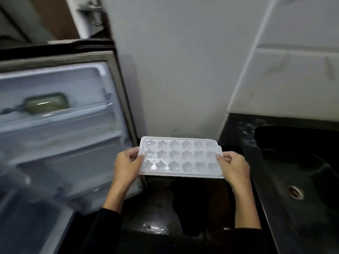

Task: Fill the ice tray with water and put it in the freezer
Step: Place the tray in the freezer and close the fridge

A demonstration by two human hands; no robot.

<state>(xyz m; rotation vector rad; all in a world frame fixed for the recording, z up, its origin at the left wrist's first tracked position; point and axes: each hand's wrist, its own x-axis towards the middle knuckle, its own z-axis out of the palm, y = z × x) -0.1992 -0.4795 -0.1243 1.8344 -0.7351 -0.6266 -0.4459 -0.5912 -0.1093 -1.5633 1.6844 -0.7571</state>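
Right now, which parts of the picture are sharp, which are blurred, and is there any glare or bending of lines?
Head view: the tray and both hands, left and right, are fairly sharp; the open freezer is blurred, most at lower left; the dark sink loses detail in shadow; small glare on the wet tray cells; wide-angle bending curves the wall edges.

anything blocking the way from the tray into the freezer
Nothing visible does. The ice tray, held level by the left hand and right hand, is just right of the open freezer; a green container sits on its shelf.
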